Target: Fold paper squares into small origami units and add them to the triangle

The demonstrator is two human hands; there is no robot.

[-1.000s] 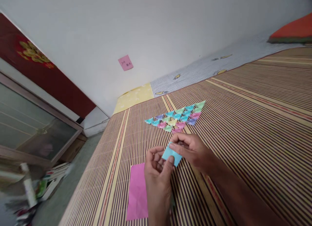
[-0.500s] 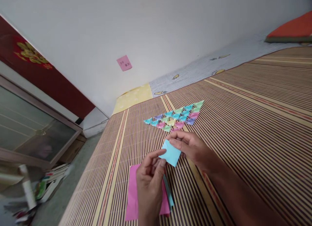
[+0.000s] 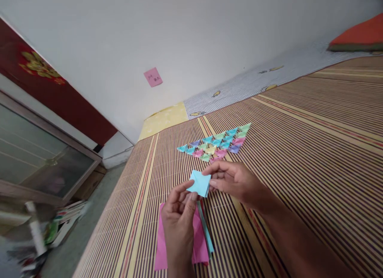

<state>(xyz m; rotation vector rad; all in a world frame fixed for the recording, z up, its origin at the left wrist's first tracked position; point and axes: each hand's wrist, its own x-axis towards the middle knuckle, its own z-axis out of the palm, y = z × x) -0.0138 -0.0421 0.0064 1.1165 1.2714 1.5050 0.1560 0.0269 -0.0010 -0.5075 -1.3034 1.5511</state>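
A small folded square of light blue paper (image 3: 200,183) is held up between both hands, above the striped mat. My left hand (image 3: 181,214) pinches its left corner between thumb and fingers. On the other side, my right hand (image 3: 231,180) grips the right edge, with its thumb low and index finger on top. Beneath the left hand lies a stack of pink paper sheets (image 3: 200,242), and a teal sheet (image 3: 206,226) sticks out at its right side. Beyond the hands, several small folded paper pieces (image 3: 211,149) in pastel colours are laid out in a triangle.
The striped mat (image 3: 287,150) covers the bed up to the white wall. A pink note (image 3: 153,77) is stuck on the wall. An orange folded cloth (image 3: 359,36) lies at the far right. Left of the bed are a glass-paned door (image 3: 44,158) and some clutter on the floor (image 3: 60,226).
The blue paper has moved slightly left and turned in the hands. My right thumb has shifted from its top face down to its right edge. The left hand has moved a little left.
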